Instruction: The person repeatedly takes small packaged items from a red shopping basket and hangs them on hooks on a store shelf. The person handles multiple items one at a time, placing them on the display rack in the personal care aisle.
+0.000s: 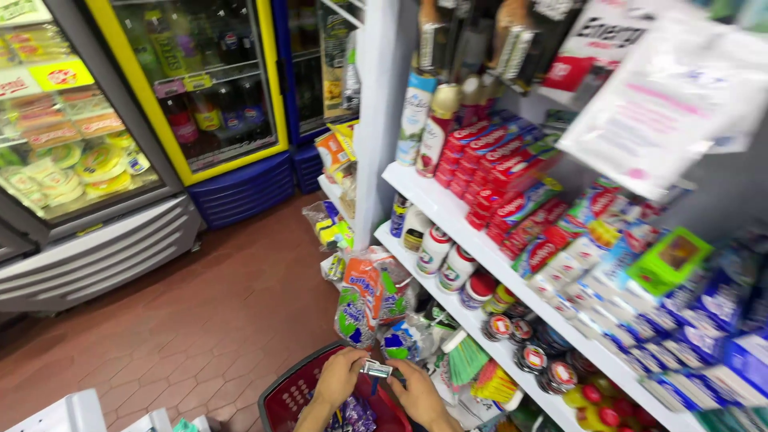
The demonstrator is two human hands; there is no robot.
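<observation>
Both my hands are low in the head view, above a red shopping basket (282, 398). My left hand (339, 376) and my right hand (416, 392) hold between them a small shiny silver packet (375, 370). A purple wrapped item (354, 416) lies in the basket under my hands. Hanging bags of orange, green and blue packaging (368, 294) are just above my hands, on the end of the shelf unit.
White shelves (448, 210) on the right carry red toothpaste boxes (494, 164), spray cans, jars and tins. A green brush (468, 360) sits low by my right hand. Glass-door fridges (212, 80) stand at the left across a red tiled floor (200, 320).
</observation>
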